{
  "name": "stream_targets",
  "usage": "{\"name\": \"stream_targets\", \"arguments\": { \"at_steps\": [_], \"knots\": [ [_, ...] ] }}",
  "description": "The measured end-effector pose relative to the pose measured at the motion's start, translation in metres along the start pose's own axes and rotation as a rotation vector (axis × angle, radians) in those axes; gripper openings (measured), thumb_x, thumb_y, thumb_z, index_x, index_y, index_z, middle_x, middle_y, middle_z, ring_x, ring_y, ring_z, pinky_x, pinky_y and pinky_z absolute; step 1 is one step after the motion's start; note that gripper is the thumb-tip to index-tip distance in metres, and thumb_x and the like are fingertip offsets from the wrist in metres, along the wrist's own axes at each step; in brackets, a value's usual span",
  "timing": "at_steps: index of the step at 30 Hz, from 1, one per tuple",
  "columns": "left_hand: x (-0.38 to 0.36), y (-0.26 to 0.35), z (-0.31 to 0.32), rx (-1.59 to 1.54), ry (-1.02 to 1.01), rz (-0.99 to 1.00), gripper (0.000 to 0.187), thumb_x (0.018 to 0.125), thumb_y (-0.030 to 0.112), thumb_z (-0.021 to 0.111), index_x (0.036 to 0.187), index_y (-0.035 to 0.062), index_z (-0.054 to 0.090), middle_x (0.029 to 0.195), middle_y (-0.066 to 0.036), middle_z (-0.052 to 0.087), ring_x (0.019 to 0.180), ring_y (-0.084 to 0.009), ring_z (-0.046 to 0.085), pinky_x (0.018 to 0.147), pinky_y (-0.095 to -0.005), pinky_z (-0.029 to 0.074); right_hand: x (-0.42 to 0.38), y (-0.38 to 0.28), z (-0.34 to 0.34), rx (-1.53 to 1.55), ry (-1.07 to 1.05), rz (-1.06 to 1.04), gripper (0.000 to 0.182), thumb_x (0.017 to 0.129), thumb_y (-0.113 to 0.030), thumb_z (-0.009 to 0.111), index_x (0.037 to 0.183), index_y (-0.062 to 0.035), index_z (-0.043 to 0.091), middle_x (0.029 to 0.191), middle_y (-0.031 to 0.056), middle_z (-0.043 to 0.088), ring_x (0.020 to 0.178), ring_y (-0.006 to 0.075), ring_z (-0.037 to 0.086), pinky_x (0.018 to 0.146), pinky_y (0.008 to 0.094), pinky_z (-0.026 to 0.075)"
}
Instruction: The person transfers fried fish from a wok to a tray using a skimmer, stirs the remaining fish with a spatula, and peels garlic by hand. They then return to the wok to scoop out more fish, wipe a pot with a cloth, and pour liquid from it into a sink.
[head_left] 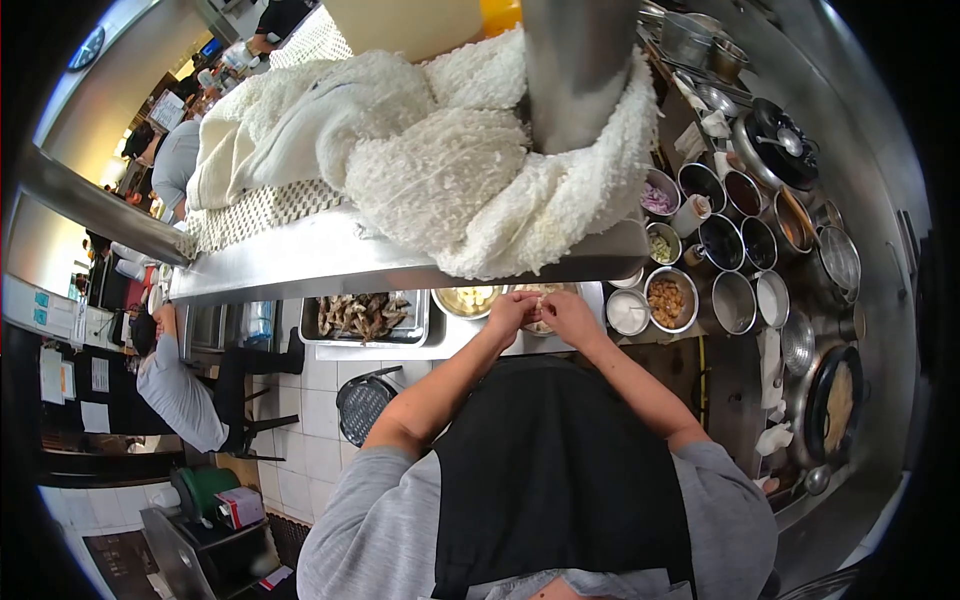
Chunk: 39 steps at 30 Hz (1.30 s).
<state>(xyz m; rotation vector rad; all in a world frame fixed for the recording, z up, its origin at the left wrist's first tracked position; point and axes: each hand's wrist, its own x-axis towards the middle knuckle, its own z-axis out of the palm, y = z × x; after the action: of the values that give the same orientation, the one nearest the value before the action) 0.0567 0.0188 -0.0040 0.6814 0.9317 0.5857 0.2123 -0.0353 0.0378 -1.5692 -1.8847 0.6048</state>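
My left hand (512, 314) and my right hand (572, 320) meet over a round metal bowl (553, 289) with pale contents. The fingers of both are pinched together, and what lies between them is too small to make out. Just left of my left hand is a bowl of pale yellow pieces (468, 300). Beyond it, a metal tray (425, 327) carries a pile of grey-brown shrimp-like pieces (362, 316). To the right of my right hand stand a container of white stuff (628, 312) and a bowl of brown chunks (668, 300).
A steel shelf (330, 268) with bunched white towels (440, 170) hangs over the work surface. Metal pots (735, 302) and a squeeze bottle (692, 215) crowd the right. A black stool (367, 408) stands at left; another person (185, 395) sits farther left.
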Motion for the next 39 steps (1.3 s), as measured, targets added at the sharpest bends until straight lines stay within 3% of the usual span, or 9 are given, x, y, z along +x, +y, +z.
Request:
{"name": "stream_targets", "arguments": {
  "at_steps": [8, 15, 17, 20, 26, 39],
  "knots": [
    [0.002, 0.002, 0.001, -0.001, -0.023, 0.014, 0.018, 0.091, 0.007, 0.053, 0.105, -0.0015, 0.057, 0.089, -0.008, 0.064, 0.075, -0.0151, 0.062, 0.072, -0.0278, 0.053, -0.002, -0.007, 0.005, 0.139, 0.106, 0.148, 0.015, 0.074, -0.016, 0.060, 0.073, -0.0005, 0.059, 0.075, 0.0171, 0.060, 0.073, 0.0350, 0.059, 0.066, 0.0432, 0.046],
    [-0.003, 0.003, 0.006, 0.038, -0.064, 0.016, 0.019, 0.089, 0.007, 0.054, 0.106, -0.0017, 0.057, 0.090, -0.008, 0.065, 0.076, -0.0147, 0.063, 0.072, -0.0272, 0.053, -0.004, 0.001, 0.012, 0.076, 0.149, 0.147, 0.015, 0.074, -0.015, 0.061, 0.073, 0.0000, 0.060, 0.073, 0.0161, 0.059, 0.071, 0.0336, 0.058, 0.063, 0.0407, 0.046],
    [-0.003, 0.001, 0.005, 0.126, -0.142, -0.036, 0.020, 0.089, 0.006, 0.054, 0.106, -0.0023, 0.057, 0.092, -0.008, 0.065, 0.077, -0.0149, 0.063, 0.073, -0.0274, 0.053, -0.003, 0.004, 0.010, 0.102, 0.123, 0.181, 0.017, 0.076, -0.017, 0.059, 0.075, -0.0001, 0.060, 0.077, 0.0185, 0.061, 0.076, 0.0359, 0.059, 0.067, 0.0434, 0.047],
    [0.004, -0.005, 0.002, -0.010, -0.060, -0.016, 0.019, 0.089, 0.006, 0.054, 0.106, -0.0024, 0.057, 0.093, -0.008, 0.065, 0.077, -0.0150, 0.063, 0.073, -0.0279, 0.053, -0.003, -0.003, 0.001, 0.219, 0.085, 0.253, 0.018, 0.077, -0.018, 0.058, 0.078, 0.0001, 0.062, 0.079, 0.0197, 0.062, 0.077, 0.0364, 0.060, 0.069, 0.0432, 0.048],
    [0.001, -0.001, 0.001, 0.012, -0.050, 0.016, 0.017, 0.089, 0.004, 0.054, 0.103, -0.0027, 0.058, 0.091, -0.008, 0.065, 0.075, -0.0158, 0.062, 0.073, -0.0276, 0.053, -0.007, 0.004, 0.006, 0.132, 0.069, 0.092, 0.021, 0.079, -0.020, 0.060, 0.085, -0.0014, 0.067, 0.078, 0.0188, 0.064, 0.072, 0.0351, 0.061, 0.067, 0.0409, 0.048],
    [0.002, -0.001, 0.003, 0.090, -0.065, 0.083, 0.020, 0.088, 0.008, 0.059, 0.103, -0.0046, 0.059, 0.090, -0.010, 0.065, 0.078, -0.0174, 0.064, 0.073, -0.0281, 0.054, -0.005, 0.000, 0.008, 0.056, 0.113, 0.066, 0.020, 0.078, -0.020, 0.058, 0.078, 0.0002, 0.063, 0.077, 0.0207, 0.062, 0.077, 0.0381, 0.060, 0.068, 0.0448, 0.047]
  ]
}}
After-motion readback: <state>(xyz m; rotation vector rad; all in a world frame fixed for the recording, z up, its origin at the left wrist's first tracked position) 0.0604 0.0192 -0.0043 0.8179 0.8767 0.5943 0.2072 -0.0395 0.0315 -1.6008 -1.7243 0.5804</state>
